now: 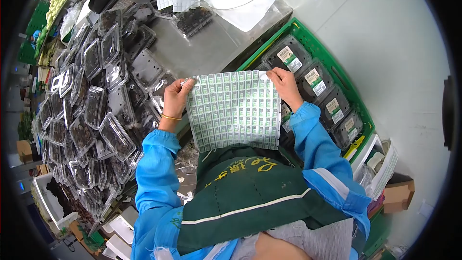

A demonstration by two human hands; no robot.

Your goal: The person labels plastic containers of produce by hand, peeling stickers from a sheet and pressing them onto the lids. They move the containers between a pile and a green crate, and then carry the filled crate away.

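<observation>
A sheet of small green-and-white labels (pixel 233 110) is stretched between my two hands, in front of my dark green apron. My left hand (pixel 177 95) pinches its upper left corner between thumb and fingers, with a yellow band round the wrist. At the upper right corner, my right hand (pixel 286 86) grips the sheet the same way. The sheet hangs down toward the apron, and its lower edge bends against the cloth. Just beyond my right hand, labelled clear plastic boxes (pixel 312 83) with dark contents sit in a green crate (pixel 358 101).
A large heap of clear lidded boxes (pixel 96 101) with dark contents covers the left of the metal table (pixel 202 50). White papers (pixel 245 0) lie at its far end. A cardboard box (pixel 398 196) stands at the lower right, and a white foam box (pixel 50 202) at the lower left.
</observation>
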